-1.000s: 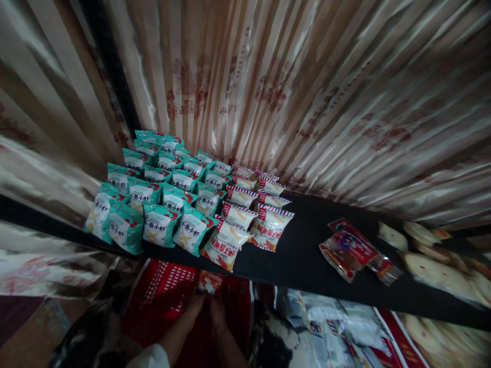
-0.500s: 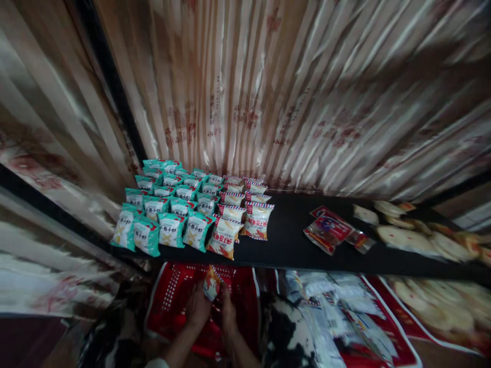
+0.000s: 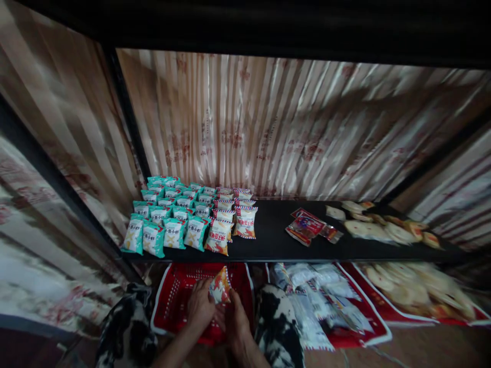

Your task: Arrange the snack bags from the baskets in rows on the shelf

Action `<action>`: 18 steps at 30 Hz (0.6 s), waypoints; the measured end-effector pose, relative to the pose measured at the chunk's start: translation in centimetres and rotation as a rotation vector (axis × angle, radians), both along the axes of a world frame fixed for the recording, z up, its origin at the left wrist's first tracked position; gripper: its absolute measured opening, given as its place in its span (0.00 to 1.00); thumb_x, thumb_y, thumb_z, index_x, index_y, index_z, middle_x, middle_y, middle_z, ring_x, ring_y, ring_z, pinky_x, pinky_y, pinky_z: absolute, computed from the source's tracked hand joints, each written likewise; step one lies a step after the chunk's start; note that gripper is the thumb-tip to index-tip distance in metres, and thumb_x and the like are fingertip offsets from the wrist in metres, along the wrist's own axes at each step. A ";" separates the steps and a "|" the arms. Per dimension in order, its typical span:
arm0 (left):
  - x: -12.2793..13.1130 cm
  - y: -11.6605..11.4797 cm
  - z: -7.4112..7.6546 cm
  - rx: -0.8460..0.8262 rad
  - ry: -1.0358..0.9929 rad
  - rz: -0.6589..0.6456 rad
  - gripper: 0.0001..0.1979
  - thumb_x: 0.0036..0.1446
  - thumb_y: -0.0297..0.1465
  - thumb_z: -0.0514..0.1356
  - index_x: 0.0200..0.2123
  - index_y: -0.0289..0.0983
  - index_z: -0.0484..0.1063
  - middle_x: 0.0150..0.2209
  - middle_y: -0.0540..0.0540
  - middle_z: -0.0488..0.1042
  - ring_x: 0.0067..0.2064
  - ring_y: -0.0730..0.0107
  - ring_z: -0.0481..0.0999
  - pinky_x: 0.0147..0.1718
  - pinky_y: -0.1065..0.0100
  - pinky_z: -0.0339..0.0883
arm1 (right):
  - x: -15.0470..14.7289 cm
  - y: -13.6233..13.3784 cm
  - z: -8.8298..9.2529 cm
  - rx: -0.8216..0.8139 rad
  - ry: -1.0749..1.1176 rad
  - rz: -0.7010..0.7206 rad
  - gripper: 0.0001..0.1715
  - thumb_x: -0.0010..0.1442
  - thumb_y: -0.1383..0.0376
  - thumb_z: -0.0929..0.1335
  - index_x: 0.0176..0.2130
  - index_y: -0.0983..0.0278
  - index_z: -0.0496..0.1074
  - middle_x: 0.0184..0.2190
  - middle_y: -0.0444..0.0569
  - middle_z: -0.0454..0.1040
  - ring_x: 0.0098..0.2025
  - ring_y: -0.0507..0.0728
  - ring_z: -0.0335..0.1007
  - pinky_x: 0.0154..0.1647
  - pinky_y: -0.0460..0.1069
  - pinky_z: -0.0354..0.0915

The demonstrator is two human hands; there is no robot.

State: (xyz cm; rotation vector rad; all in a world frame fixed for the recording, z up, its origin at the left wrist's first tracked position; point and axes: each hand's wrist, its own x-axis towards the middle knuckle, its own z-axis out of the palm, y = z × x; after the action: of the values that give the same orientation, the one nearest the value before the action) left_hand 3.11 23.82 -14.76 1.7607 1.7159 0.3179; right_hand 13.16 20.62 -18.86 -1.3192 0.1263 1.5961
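Observation:
Above a red plastic basket (image 3: pixel 169 301), a small orange-and-white snack bag (image 3: pixel 220 287) is held up between my hands. My left hand (image 3: pixel 201 305) grips it from the left, its fingers partly hidden. From the lower right, my right hand (image 3: pixel 238 322) closes on the bag's bottom corner with the thumb alongside. On the black shelf just above stand rows of teal-and-white snack bags (image 3: pixel 174 233), and to their right two columns of cream-and-red snack bags (image 3: pixel 244 223) with striped top edges.
Farther right on the shelf (image 3: pixel 264 248) lie dark red packets (image 3: pixel 305 227) and pale round packs (image 3: pixel 368 230). Below, more red baskets hold silvery packets (image 3: pixel 318 301) and pale flat packs (image 3: pixel 414 291). Black posts and a pleated curtain (image 3: pixel 230 122) enclose the shelf.
The view has tipped up and pulled back, showing the upper shelf's underside. The snack bag has turned and shifted slightly right, and my right hand has come in against it.

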 end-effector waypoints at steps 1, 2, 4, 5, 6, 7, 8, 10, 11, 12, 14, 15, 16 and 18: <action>0.1 -0.3 0.4 0.013 -0.006 -0.008 0.29 0.49 0.19 0.50 0.56 0.35 0.65 0.58 0.45 0.66 0.60 0.67 0.61 0.60 0.71 0.50 | 0.3 -0.4 0.7 0.014 0.001 -0.016 0.31 0.37 0.40 0.71 0.28 0.63 0.71 0.18 0.46 0.71 0.24 0.58 0.73 0.21 0.48 0.65; 0.2 -0.7 0.8 0.031 -0.010 -0.017 0.29 0.49 0.19 0.50 0.56 0.34 0.65 0.58 0.44 0.66 0.60 0.66 0.61 0.61 0.70 0.50 | 0.6 -0.9 1.4 0.030 0.007 -0.026 0.30 0.38 0.41 0.71 0.29 0.63 0.71 0.18 0.46 0.72 0.24 0.57 0.73 0.22 0.47 0.66; 0.6 -1.3 1.6 0.095 -0.018 -0.041 0.29 0.48 0.18 0.50 0.56 0.33 0.65 0.58 0.43 0.66 0.61 0.65 0.60 0.62 0.67 0.49 | 1.0 -1.8 2.7 0.076 0.036 -0.012 0.29 0.40 0.43 0.72 0.32 0.64 0.73 0.20 0.45 0.73 0.25 0.55 0.73 0.24 0.46 0.67; 0.8 -1.7 1.9 0.136 -0.024 -0.054 0.29 0.48 0.18 0.49 0.56 0.32 0.66 0.58 0.43 0.66 0.61 0.65 0.60 0.62 0.66 0.48 | 1.2 -2.2 3.3 0.108 0.055 0.006 0.29 0.41 0.43 0.72 0.33 0.64 0.73 0.21 0.45 0.75 0.26 0.54 0.73 0.26 0.45 0.67; 1.0 -2.0 2.2 0.176 -0.027 -0.065 0.29 0.48 0.18 0.48 0.55 0.32 0.67 0.57 0.43 0.67 0.61 0.65 0.60 0.62 0.65 0.48 | 1.4 -2.7 3.8 0.141 0.068 0.026 0.29 0.41 0.45 0.73 0.35 0.64 0.74 0.23 0.45 0.76 0.26 0.53 0.74 0.27 0.44 0.67; 1.2 -2.2 2.5 0.210 -0.028 -0.075 0.28 0.48 0.17 0.48 0.54 0.32 0.68 0.57 0.43 0.68 0.61 0.65 0.61 0.62 0.65 0.49 | 1.6 -3.1 4.3 0.174 0.074 0.043 0.29 0.42 0.46 0.74 0.36 0.64 0.74 0.25 0.45 0.77 0.28 0.52 0.74 0.28 0.44 0.68; 1.3 -2.5 2.7 0.236 -0.027 -0.084 0.28 0.48 0.17 0.48 0.53 0.31 0.68 0.56 0.43 0.68 0.60 0.64 0.61 0.63 0.64 0.49 | 1.7 -3.4 4.6 0.205 0.073 0.057 0.28 0.42 0.48 0.75 0.37 0.64 0.74 0.28 0.45 0.78 0.29 0.51 0.74 0.29 0.43 0.68; 1.6 -2.9 3.0 0.275 -0.027 -0.100 0.27 0.48 0.18 0.48 0.53 0.31 0.69 0.56 0.42 0.69 0.61 0.62 0.61 0.62 0.62 0.51 | 2.0 -4.0 5.1 0.255 0.058 0.078 0.26 0.41 0.52 0.77 0.37 0.64 0.75 0.32 0.45 0.79 0.32 0.52 0.75 0.31 0.43 0.68; 1.8 -3.2 3.0 0.296 -0.033 -0.108 0.27 0.48 0.18 0.48 0.52 0.31 0.69 0.56 0.42 0.69 0.61 0.61 0.60 0.62 0.61 0.51 | 2.1 -4.3 5.3 0.267 0.045 0.083 0.25 0.40 0.53 0.77 0.36 0.64 0.75 0.33 0.46 0.79 0.34 0.52 0.75 0.31 0.43 0.68; 1.9 -3.4 3.0 0.319 -0.044 -0.116 0.27 0.48 0.18 0.48 0.52 0.31 0.69 0.56 0.43 0.69 0.61 0.60 0.60 0.62 0.60 0.52 | 2.2 -4.5 5.4 0.274 0.035 0.078 0.25 0.40 0.54 0.77 0.36 0.64 0.75 0.33 0.46 0.79 0.35 0.53 0.75 0.32 0.43 0.69; 2.1 -3.7 2.8 0.384 -0.085 -0.116 0.27 0.48 0.19 0.48 0.52 0.33 0.70 0.55 0.43 0.69 0.62 0.60 0.59 0.62 0.58 0.54 | 2.5 -4.9 5.6 0.281 0.021 0.047 0.23 0.40 0.55 0.77 0.35 0.63 0.76 0.34 0.47 0.80 0.37 0.55 0.76 0.32 0.45 0.70; 2.2 -3.9 2.6 0.431 -0.115 -0.102 0.26 0.49 0.19 0.48 0.51 0.34 0.70 0.56 0.43 0.69 0.62 0.61 0.59 0.61 0.58 0.54 | 2.7 -5.0 5.7 0.281 0.021 0.022 0.22 0.41 0.56 0.77 0.35 0.63 0.76 0.35 0.47 0.80 0.38 0.55 0.76 0.33 0.45 0.70; 2.3 -3.9 2.4 0.484 -0.152 -0.075 0.25 0.50 0.20 0.48 0.51 0.34 0.70 0.56 0.43 0.68 0.63 0.61 0.58 0.61 0.57 0.54 | 2.9 -5.2 5.7 0.279 0.029 -0.002 0.20 0.42 0.56 0.76 0.35 0.62 0.76 0.37 0.47 0.80 0.39 0.56 0.76 0.34 0.45 0.71; 2.5 -4.0 2.0 0.584 -0.243 0.032 0.22 0.53 0.24 0.50 0.52 0.33 0.68 0.59 0.40 0.65 0.64 0.59 0.55 0.62 0.55 0.52 | 3.3 -5.3 5.9 0.283 0.067 -0.041 0.18 0.44 0.58 0.76 0.36 0.62 0.76 0.39 0.47 0.79 0.41 0.55 0.75 0.37 0.45 0.71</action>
State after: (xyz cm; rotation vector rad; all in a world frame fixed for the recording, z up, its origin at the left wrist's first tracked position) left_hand 5.58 19.84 -12.81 1.9834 1.5683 1.0909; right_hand 16.50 15.31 -12.98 -1.0390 -0.0311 1.5594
